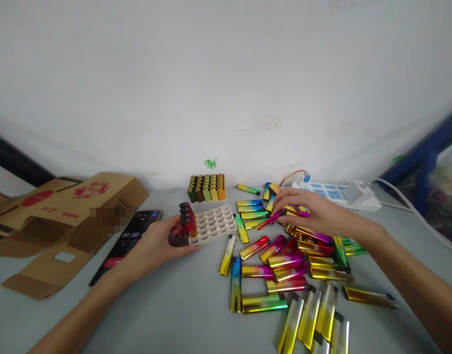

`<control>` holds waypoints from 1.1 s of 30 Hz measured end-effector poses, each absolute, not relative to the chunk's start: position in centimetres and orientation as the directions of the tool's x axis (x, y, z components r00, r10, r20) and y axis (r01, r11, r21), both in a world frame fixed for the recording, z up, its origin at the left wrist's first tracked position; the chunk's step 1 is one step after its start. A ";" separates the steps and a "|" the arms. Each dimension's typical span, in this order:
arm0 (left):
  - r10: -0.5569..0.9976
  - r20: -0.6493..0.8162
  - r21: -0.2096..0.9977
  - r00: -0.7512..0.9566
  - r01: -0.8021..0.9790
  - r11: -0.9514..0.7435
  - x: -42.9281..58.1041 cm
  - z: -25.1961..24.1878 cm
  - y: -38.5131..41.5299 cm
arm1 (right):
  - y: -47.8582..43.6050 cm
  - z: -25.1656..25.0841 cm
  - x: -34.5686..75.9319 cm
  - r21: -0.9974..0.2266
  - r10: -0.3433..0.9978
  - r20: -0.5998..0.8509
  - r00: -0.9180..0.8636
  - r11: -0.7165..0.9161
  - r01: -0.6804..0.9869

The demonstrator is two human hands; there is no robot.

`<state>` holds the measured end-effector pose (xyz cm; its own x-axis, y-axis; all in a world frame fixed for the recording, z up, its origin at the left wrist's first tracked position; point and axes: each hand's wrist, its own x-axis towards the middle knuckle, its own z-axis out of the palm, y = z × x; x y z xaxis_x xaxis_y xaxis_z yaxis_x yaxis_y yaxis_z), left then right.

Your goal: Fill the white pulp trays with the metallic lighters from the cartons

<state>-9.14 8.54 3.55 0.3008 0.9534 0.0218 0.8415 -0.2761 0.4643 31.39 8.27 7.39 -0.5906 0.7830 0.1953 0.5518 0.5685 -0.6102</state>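
A white slotted tray (pixel 215 223) lies on the grey table, with several red lighters (pixel 188 219) standing in its left row. My left hand (pixel 157 246) grips the tray's left end. My right hand (pixel 314 211) reaches over a heap of shiny metallic lighters (pixel 292 265) and pinches a magenta lighter (pixel 269 220) at the heap's far edge. A full block of dark, green and yellow lighters (pixel 207 188) stands behind the tray.
A flattened cardboard box (pixel 64 216) lies at the left. A phone (pixel 128 238) showing a timer rests beside my left hand. A white power strip (pixel 332 192) with a cable sits at the back right, against the white wall.
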 end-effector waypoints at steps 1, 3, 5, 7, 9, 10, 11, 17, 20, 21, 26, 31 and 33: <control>0.954 0.021 0.461 0.299 0.844 -0.275 -9.1 3.5 8.5 | 8.0 7.4 31.5 -0.662 0.801 0.236 -0.551 0.547 0.512; 0.952 0.016 0.462 0.306 0.842 -0.279 -9.2 3.4 8.6 | 7.4 7.3 31.3 -0.790 0.859 0.273 -0.434 0.457 0.408; 0.945 0.011 0.471 0.326 0.832 -0.292 -9.4 3.3 8.6 | 6.8 6.9 30.6 -0.913 0.929 0.234 -0.286 0.311 0.263; 0.941 0.015 0.468 0.339 0.829 -0.306 -9.5 3.1 8.7 | 6.3 6.4 29.5 -0.981 0.971 0.155 -0.182 0.173 0.086; 0.940 0.028 0.455 0.341 0.833 -0.315 -9.6 2.9 8.7 | 6.0 5.9 28.2 -0.994 0.987 0.086 -0.139 0.075 -0.085; 0.939 0.037 0.448 0.341 0.835 -0.321 -9.6 2.9 8.7 | 5.9 5.7 27.5 -0.986 0.990 0.054 -0.132 0.033 -0.163; 0.939 0.050 0.443 0.341 0.834 -0.327 -9.7 2.8 8.7 | 5.7 5.6 26.8 -0.972 0.991 0.025 -0.132 -0.007 -0.234; 0.925 0.114 0.441 0.364 0.815 -0.375 -10.2 1.8 9.1 | 4.5 4.9 24.1 -0.929 0.980 -0.022 -0.199 -0.093 -0.357; 0.918 0.125 0.445 0.377 0.806 -0.391 -10.3 1.6 9.4 | 4.0 4.7 23.5 -0.963 0.986 -0.008 -0.166 -0.053 -0.265; 0.919 0.124 0.442 0.374 0.808 -0.389 -10.2 1.7 9.4 | 3.9 4.6 23.5 -0.974 0.991 -0.004 -0.135 -0.035 -0.223; 0.929 0.073 0.446 0.364 0.821 -0.356 -9.7 2.7 8.9 | 3.8 3.7 23.4 -0.987 0.998 0.055 -0.014 0.057 0.150; 0.932 0.081 0.436 0.352 0.828 -0.351 -9.5 2.9 8.7 | 3.8 2.6 23.2 -0.897 0.986 0.155 0.068 0.112 0.428; 0.933 0.085 0.440 0.350 0.827 -0.350 -9.5 2.8 8.8 | 3.8 2.4 23.1 -0.884 0.984 0.162 0.073 0.112 0.454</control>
